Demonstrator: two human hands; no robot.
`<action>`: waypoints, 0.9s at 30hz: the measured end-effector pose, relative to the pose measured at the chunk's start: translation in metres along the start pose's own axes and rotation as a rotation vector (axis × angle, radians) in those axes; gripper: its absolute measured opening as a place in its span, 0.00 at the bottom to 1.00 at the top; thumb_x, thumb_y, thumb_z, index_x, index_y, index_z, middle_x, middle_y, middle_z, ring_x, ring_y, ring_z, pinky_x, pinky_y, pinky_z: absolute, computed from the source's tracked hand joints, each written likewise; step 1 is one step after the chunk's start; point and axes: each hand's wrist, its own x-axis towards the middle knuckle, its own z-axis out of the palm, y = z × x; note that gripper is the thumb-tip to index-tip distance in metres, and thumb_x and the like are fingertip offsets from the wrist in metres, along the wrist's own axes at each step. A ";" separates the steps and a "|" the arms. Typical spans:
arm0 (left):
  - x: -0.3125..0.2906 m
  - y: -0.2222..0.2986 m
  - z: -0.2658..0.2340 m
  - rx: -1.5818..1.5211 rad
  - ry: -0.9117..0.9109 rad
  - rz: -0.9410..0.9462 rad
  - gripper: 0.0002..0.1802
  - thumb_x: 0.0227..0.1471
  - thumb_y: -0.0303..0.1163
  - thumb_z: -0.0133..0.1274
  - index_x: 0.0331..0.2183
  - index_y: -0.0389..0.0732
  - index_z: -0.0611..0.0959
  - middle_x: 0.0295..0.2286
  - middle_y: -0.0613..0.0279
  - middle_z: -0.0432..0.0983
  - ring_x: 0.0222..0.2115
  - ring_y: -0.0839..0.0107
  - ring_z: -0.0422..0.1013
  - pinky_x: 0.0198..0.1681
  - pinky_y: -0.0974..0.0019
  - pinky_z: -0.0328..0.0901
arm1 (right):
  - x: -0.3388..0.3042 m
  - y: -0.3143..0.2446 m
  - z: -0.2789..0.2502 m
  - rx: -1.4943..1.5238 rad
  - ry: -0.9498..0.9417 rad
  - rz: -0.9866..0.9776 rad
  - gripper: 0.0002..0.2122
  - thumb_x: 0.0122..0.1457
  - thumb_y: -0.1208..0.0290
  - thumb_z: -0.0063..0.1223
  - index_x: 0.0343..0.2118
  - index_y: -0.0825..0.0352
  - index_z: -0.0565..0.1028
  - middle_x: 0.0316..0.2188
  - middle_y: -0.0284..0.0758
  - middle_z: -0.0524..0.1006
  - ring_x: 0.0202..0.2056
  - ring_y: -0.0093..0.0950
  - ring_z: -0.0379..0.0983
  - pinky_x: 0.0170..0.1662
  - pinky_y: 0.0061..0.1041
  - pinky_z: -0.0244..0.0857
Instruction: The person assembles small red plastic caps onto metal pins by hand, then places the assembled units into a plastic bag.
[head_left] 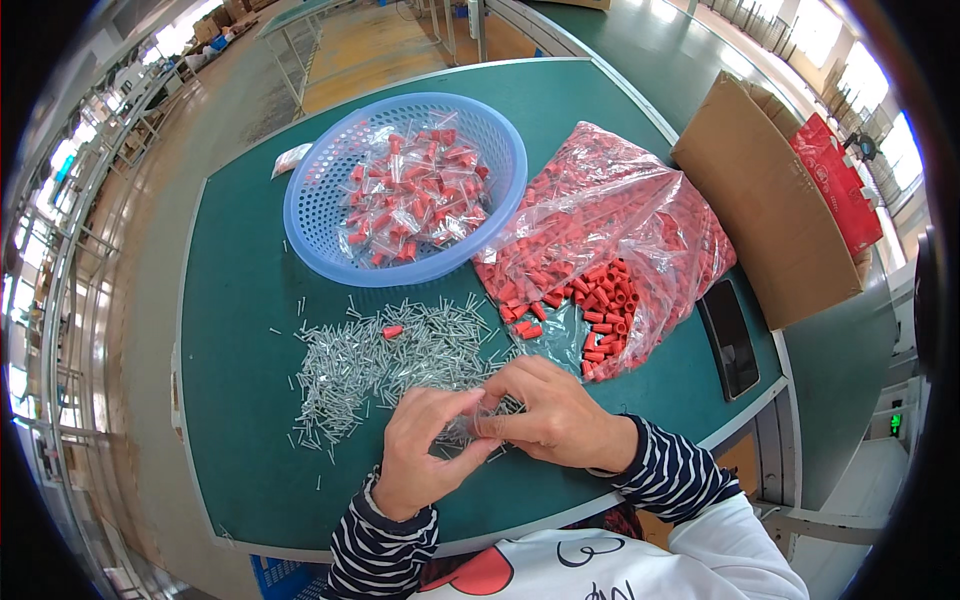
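Observation:
A small clear plastic bag (480, 421) is pinched between my two hands, over the near side of a loose pile of small silvery screws (390, 350). My left hand (420, 440) grips the bag's left side with thumb and forefinger. My right hand (550, 415) closes on its right side, fingers bent. What the bag contains is hard to make out. One red ribbed cap (393, 331), like a wire nut, lies on the screws. To the right, a large open clear bag (640, 220) spills many more such red caps (608, 300) toward my right hand.
A blue perforated basket (310, 235) beyond the screws holds many small filled bags (415, 195). A black phone (728, 340) lies at the right edge of the green table (240, 300). Behind it stands an open cardboard box (765, 200) with a red package (835, 180).

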 end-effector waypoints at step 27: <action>0.000 0.002 -0.001 0.093 0.244 -0.030 0.15 0.37 0.25 0.63 0.33 0.38 0.82 0.31 0.59 0.77 0.35 0.61 0.71 0.41 0.62 0.65 | -0.006 0.014 -0.018 0.003 -0.032 0.317 0.10 0.49 0.76 0.59 0.37 0.65 0.78 0.30 0.37 0.74 0.36 0.36 0.72 0.36 0.34 0.66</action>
